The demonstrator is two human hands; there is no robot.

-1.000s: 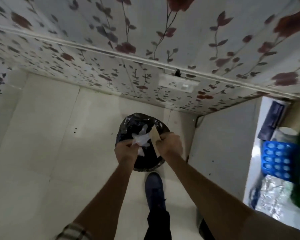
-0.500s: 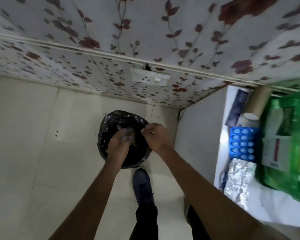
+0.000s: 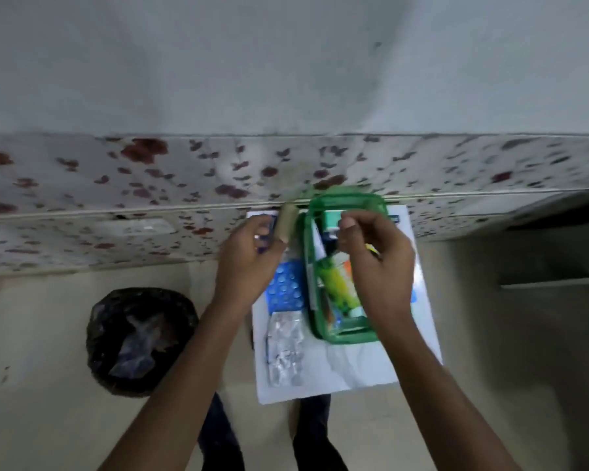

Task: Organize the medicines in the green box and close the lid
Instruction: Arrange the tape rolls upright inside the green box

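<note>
Hovering over the open green box (image 3: 346, 336) at the table's (image 3: 354, 372) twelve o'clock, both the left hand (image 3: 249, 263) and right hand (image 3: 378, 266) are curling loosely, apparently empty, and should be reaching nine o'clock for the blue blister pack (image 3: 284, 288), laying it flat.

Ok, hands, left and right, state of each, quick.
Left hand: fingers curled, over the blue blister pack; grip cannot be told.
Right hand: fingers pinched, above the green box; nothing visibly held.
</note>
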